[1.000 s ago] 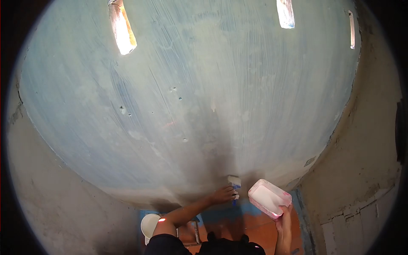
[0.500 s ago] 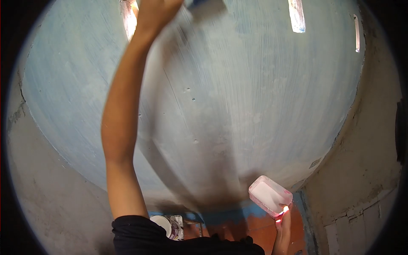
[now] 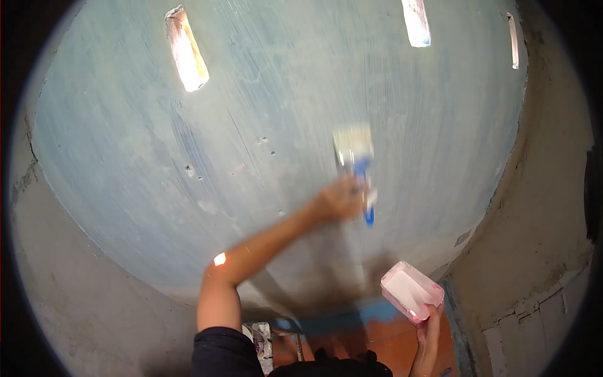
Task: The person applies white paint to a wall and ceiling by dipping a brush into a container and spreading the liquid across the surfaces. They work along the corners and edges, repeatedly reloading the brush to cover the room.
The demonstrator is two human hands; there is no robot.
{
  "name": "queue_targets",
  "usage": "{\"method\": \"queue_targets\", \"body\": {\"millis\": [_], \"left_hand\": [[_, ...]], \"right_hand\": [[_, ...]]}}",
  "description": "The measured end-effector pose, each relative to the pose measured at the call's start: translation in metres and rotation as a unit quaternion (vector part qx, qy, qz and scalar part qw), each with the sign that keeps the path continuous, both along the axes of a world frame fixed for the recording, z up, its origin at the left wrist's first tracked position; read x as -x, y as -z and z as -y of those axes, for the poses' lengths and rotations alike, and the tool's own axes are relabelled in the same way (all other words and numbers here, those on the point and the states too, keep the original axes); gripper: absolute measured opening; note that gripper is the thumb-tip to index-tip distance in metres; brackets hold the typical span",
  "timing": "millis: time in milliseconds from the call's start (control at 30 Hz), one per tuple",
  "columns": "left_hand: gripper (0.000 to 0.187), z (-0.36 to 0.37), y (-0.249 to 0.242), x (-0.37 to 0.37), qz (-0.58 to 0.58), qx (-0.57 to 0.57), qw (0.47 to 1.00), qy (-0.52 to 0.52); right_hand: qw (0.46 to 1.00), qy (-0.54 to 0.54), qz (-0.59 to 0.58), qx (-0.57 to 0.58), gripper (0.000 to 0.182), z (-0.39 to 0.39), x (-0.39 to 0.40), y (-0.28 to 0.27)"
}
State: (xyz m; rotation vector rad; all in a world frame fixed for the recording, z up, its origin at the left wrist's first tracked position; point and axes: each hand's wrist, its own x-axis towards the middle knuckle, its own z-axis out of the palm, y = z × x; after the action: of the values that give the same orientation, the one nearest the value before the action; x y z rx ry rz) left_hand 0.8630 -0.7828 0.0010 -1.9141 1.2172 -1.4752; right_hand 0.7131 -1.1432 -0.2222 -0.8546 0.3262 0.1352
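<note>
A wide paintbrush (image 3: 360,166) with a blue handle and pale bristles is in my left hand (image 3: 341,198), whose fingers are wrapped around the handle. Its bristles point up over the pale blue wall (image 3: 276,107); hand and brush are a little blurred. At the lower right, my right hand (image 3: 429,322) grips a pinkish plastic tub (image 3: 398,304) by its near end. White paint (image 3: 408,290) lies inside the tub, which tilts slightly.
Slot-like openings (image 3: 187,53) let bright light through the upper wall. Bare plaster walls (image 3: 527,220) flank both sides. Below, a paint-marked container (image 3: 261,342) stands near my left sleeve, above an orange-red floor (image 3: 383,333).
My left hand has come down and to the right with the paintbrush, from the top edge to mid-wall. The tub in my right hand has shifted slightly right in view.
</note>
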Motion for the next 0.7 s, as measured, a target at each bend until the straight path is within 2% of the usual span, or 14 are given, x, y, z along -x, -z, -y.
{"method": "queue_targets", "body": {"millis": [67,100,167,200,233,300,367,400,433,467,533,567,600,700], "left_hand": [[0.017,0.014,0.099,0.024,-0.15,0.055,0.987,0.012],[0.014,0.024,0.145,0.038,-0.132,0.056,0.989,-0.038],[0.023,0.039,0.226,0.063,-0.164,0.061,0.981,-0.078],[0.025,0.05,0.224,0.08,-0.262,0.094,0.959,-0.047],[0.026,0.057,0.225,0.088,-0.364,0.14,0.915,-0.101],[0.027,0.068,0.225,0.093,-0.547,0.229,0.779,-0.202],[0.032,0.055,0.21,0.069,-0.503,0.325,0.78,-0.183],[0.032,0.047,0.172,0.055,-0.483,0.395,0.765,-0.16],[0.032,0.034,0.131,0.037,-0.438,0.329,0.828,-0.123],[0.029,0.022,0.082,0.015,-0.491,0.348,0.797,-0.048],[0.022,0.042,-0.063,0.025,-0.409,0.347,0.844,-0.017],[0.018,0.055,-0.133,0.033,-0.411,0.351,0.841,-0.019],[0.021,0.055,-0.189,0.033,-0.319,0.289,0.902,0.001],[0.037,0.011,-0.371,0.009,-0.054,0.254,0.963,-0.077]], "right_hand": [[1.0,-0.001,-0.013,0.008,0.065,0.014,-0.002,0.006],[1.0,0.004,-0.009,0.012,0.065,0.023,-0.004,0.014],[1.0,0.013,0.0,0.015,0.065,0.033,-0.01,0.033],[1.0,0.016,0.004,0.005,0.065,0.035,-0.011,0.036],[1.0,0.014,0.004,0.01,0.065,0.037,-0.013,0.039],[1.0,0.01,0.003,0.025,0.065,0.043,-0.016,0.045],[1.0,0.011,0.01,0.02,0.065,0.045,-0.021,0.053],[1.0,0.008,0.012,0.017,0.065,0.045,-0.023,0.055],[1.0,0.007,0.008,0.011,0.065,0.044,-0.024,0.051],[1.0,0.006,0.002,0.007,0.066,0.042,-0.025,0.044],[1.0,0.003,-0.007,0.001,0.066,0.04,-0.023,0.037],[1.0,0.001,-0.009,-0.002,0.067,0.038,-0.024,0.035],[1.0,0.0,-0.01,-0.005,0.067,0.036,-0.024,0.033],[1.0,-0.006,0.003,-0.026,0.069,0.028,-0.024,0.037]]}}
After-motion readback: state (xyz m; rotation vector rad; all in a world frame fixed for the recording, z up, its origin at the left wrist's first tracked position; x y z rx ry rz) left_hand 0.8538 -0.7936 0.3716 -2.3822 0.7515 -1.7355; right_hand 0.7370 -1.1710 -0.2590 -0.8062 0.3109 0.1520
